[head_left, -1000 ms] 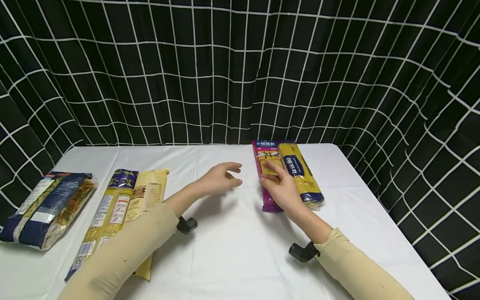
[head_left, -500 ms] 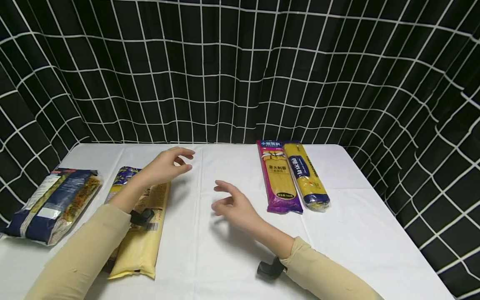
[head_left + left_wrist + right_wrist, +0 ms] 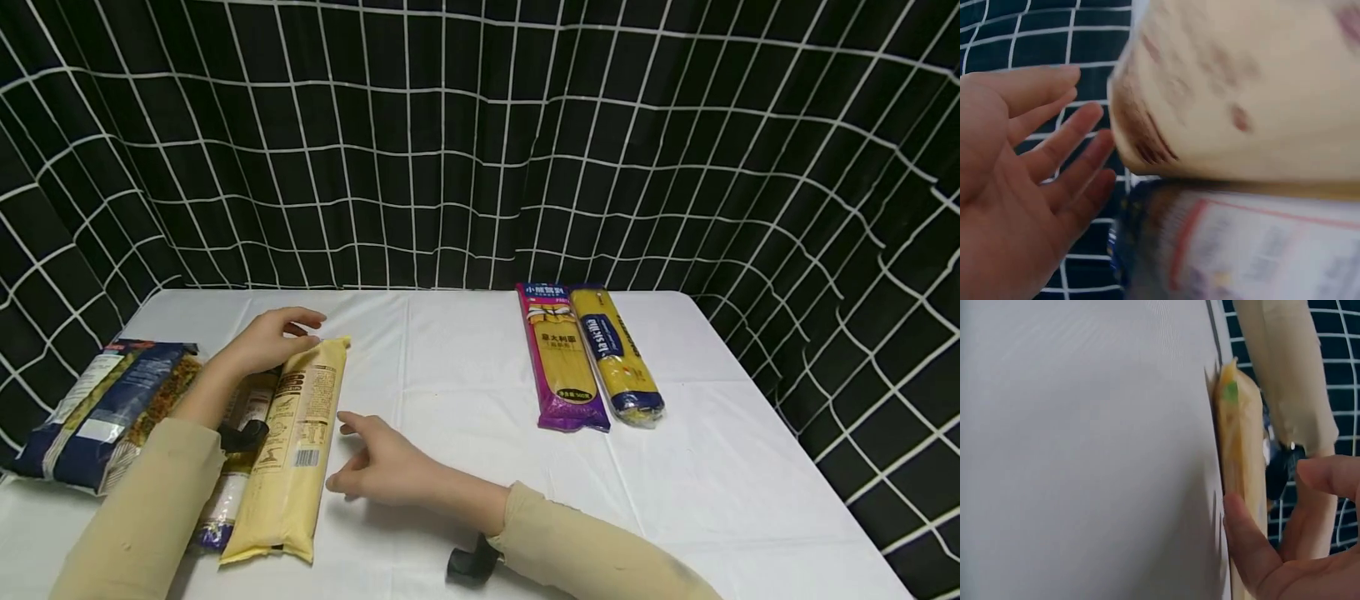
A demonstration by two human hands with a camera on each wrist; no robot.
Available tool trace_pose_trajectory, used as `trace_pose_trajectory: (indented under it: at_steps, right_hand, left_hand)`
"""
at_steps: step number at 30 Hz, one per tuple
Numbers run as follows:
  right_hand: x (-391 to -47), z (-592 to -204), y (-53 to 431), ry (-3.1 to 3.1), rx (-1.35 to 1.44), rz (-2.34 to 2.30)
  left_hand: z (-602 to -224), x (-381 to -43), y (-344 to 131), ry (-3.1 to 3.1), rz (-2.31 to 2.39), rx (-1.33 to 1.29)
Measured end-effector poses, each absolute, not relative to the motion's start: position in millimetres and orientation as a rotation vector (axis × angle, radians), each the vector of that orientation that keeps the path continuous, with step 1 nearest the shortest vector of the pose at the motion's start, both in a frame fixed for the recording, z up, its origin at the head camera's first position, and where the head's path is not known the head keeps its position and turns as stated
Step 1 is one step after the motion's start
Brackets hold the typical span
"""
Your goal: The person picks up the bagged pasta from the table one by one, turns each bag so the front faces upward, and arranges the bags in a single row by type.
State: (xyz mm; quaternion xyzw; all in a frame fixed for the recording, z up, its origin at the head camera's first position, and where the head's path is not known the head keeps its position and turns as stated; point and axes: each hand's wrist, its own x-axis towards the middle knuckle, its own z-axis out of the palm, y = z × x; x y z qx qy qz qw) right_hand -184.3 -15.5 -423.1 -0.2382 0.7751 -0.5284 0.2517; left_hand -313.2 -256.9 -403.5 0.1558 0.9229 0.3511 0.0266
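Observation:
A pale yellow pasta packet (image 3: 292,458) lies lengthwise on the left part of the table, its printed back facing up. Beside it on the left is a clear spaghetti packet (image 3: 225,496) with a blue end, partly hidden by my left arm. My left hand (image 3: 270,340) hovers at the far ends of these two, fingers loosely bent and holding nothing; in the left wrist view its fingertips are right at the yellow packet's end. My right hand (image 3: 390,467) has thumb and fingers spread at the yellow packet's right edge, nothing gripped.
A navy bag of pasta (image 3: 105,417) lies at the far left. Toward the back right are a purple spaghetti packet (image 3: 566,358) and a yellow-and-blue spaghetti packet (image 3: 618,354), side by side. A black gridded curtain (image 3: 450,150) rises behind the white table (image 3: 480,400).
Both hands have moved left: my right hand from the purple packet across to the yellow packet's side, my left from mid-table to the far ends of the left packets.

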Motion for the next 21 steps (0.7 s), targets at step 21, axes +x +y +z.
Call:
trace_pose_trajectory:
  at_steps: [21]
  right_hand:
    - [-170, -424, -48, 2.312, -0.556, -1.323]
  left_hand:
    - [-417, -303, -260, 2.828, 1.034, 0.33]
